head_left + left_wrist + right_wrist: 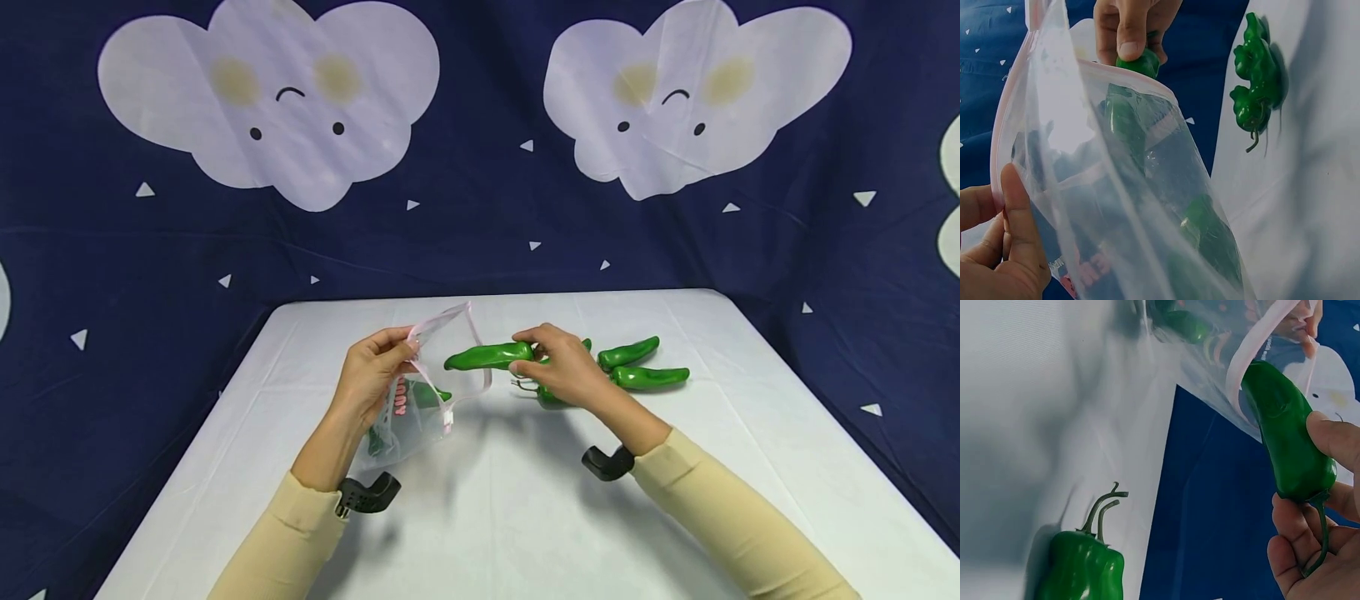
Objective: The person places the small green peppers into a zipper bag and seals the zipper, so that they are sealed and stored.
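Observation:
My left hand (369, 372) pinches the pink-edged rim of a clear zip bag (467, 382), its mouth spread wide and facing right. Green peppers show through the plastic low in the bag, one of them a pepper (1207, 234) in the left wrist view. With thumb and fingers my right hand (564, 367) grips a long green pepper (487, 357) near its stem end. The held pepper's tip points left into the bag's mouth, and in the right wrist view the tip (1263, 374) overlaps the pink rim. Its curved stem (1322, 537) hangs beside my palm.
To the right of the bag, several more green peppers (649, 378) lie on the white-covered table (480, 517), some partly behind my right hand. A dark blue curtain (480, 225) with printed clouds hangs behind the table's far edge.

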Tool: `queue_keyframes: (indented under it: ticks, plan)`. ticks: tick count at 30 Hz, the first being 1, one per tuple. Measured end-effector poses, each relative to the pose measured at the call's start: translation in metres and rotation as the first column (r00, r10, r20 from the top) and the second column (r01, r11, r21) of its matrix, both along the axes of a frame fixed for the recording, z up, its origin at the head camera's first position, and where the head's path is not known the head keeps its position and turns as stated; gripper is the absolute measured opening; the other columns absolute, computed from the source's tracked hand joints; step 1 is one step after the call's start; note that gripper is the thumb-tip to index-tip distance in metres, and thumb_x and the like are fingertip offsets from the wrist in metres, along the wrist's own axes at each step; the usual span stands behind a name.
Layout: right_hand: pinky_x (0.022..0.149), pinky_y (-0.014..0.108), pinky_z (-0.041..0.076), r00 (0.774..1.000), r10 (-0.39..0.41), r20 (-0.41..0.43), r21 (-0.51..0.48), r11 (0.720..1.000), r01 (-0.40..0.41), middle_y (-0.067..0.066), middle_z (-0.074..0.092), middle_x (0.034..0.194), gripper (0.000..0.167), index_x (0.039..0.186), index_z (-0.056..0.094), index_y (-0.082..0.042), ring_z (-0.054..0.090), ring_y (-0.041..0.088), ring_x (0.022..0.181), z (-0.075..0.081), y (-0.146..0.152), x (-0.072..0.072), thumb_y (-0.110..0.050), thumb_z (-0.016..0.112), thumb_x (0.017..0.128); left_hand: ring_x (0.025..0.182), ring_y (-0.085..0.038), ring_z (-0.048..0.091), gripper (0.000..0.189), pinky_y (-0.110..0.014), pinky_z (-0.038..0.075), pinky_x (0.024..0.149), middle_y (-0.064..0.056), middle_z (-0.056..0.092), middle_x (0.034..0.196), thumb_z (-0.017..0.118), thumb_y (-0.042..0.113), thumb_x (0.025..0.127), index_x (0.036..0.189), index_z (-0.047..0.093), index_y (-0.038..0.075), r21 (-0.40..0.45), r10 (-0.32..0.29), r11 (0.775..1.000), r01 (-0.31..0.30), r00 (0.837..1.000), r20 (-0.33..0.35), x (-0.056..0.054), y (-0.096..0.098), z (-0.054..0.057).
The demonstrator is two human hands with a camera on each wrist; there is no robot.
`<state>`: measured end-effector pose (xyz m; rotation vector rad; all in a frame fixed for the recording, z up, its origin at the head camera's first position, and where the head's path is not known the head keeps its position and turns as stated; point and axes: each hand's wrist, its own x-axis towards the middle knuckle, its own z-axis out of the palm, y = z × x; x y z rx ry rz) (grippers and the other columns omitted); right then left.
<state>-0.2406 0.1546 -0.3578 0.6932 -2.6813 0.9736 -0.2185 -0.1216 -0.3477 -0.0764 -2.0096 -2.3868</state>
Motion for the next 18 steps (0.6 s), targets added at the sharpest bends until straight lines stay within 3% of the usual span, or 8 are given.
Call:
queue_keyframes:
  ticks: [18]
  plan:
    - [0.075, 0.033, 0.050, 0.991, 0.053, -0.123, 0.127, 0.991, -0.037, 0.005, 0.065, 0.100, 0.044, 0.118, 0.064, -0.010, 0.059, 0.018, 0.086, 0.004, -0.026, -0.005, -0.030, 0.075, 0.080, 0.072, -0.008, 0.060, 0.032, -0.018, 0.056, 0.067, 0.004, 0.060, 0.085, 0.058, 0.001, 0.091, 0.120, 0.054, -0.010, -0.003, -0.002, 1.000, 0.002, 1.000, 0.000, 0.000, 0.000, 0.001]
